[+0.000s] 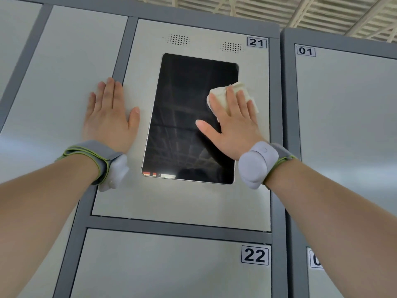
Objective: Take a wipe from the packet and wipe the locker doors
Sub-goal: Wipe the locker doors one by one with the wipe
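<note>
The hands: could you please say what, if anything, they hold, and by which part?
Right hand presses the wipe's middle against the screen; left hand rests empty on a locker door.

Mount: one wide-angle camera, worn on your head
Facing: forward and tilted up at the locker bank (276,104); ceiling (279,9) shows along the top edge
Nearness: close; door 21 (193,203) fills the centre; door 22 (171,265) and door 01 (343,125) run off the edges

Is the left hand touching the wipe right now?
Apart. The head view shows the left hand flat on the locker front, left of the screen; the wipe lies under the right hand at the screen's right edge.
</note>
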Demonstrator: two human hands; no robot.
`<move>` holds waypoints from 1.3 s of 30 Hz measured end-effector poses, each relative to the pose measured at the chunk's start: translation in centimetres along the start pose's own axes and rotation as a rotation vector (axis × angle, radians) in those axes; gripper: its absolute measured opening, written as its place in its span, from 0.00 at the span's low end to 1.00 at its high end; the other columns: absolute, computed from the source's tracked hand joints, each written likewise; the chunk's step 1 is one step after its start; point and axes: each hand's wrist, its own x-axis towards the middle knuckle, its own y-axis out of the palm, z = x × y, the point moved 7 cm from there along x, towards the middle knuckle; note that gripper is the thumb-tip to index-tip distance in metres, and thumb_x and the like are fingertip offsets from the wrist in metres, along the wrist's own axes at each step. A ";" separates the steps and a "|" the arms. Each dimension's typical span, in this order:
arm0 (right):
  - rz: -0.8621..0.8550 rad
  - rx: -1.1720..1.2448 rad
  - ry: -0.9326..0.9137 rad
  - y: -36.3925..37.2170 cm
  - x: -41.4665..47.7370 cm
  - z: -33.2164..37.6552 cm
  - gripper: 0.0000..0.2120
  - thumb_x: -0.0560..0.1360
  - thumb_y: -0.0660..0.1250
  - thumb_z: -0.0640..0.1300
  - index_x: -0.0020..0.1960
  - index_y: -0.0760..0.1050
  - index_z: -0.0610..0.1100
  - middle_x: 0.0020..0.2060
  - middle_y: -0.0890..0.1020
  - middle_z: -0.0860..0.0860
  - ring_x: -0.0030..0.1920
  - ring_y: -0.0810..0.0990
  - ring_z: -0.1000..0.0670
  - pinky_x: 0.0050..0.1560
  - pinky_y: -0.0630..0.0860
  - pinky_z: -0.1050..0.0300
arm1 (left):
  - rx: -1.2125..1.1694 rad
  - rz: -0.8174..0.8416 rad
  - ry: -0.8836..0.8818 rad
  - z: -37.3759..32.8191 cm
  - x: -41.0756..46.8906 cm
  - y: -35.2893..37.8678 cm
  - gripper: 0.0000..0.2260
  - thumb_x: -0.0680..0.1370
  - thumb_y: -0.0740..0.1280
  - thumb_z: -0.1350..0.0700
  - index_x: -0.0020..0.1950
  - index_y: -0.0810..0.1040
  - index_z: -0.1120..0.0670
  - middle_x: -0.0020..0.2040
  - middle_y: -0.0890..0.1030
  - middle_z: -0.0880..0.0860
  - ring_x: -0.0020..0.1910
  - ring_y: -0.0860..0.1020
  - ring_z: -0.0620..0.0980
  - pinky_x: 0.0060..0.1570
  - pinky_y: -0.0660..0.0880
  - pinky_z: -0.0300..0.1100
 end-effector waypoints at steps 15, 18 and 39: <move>0.006 -0.069 -0.089 0.4 0.7 1.9 0.32 0.76 0.47 0.66 0.77 0.47 0.55 0.77 0.41 0.47 0.76 0.38 0.44 0.73 0.35 0.49 | -0.018 0.020 0.008 -0.2 -0.4 -0.3 0.28 0.82 0.51 0.51 0.77 0.48 0.62 0.78 0.48 0.58 0.77 0.46 0.55 0.74 0.40 0.47; -0.003 -0.108 -0.083 0.3 1.4 1.9 0.33 0.76 0.47 0.66 0.77 0.45 0.55 0.77 0.41 0.47 0.76 0.39 0.44 0.73 0.36 0.49 | -0.020 0.025 0.015 -0.3 -0.5 -0.3 0.28 0.82 0.51 0.50 0.77 0.47 0.62 0.78 0.48 0.58 0.77 0.45 0.55 0.73 0.39 0.46; 0.028 -0.038 0.094 0.2 5.3 5.0 0.33 0.77 0.49 0.66 0.77 0.46 0.54 0.77 0.41 0.45 0.76 0.38 0.43 0.73 0.36 0.47 | -0.073 0.088 0.107 0.3 -0.3 -0.8 0.28 0.82 0.51 0.49 0.77 0.49 0.61 0.78 0.48 0.57 0.77 0.45 0.53 0.73 0.40 0.45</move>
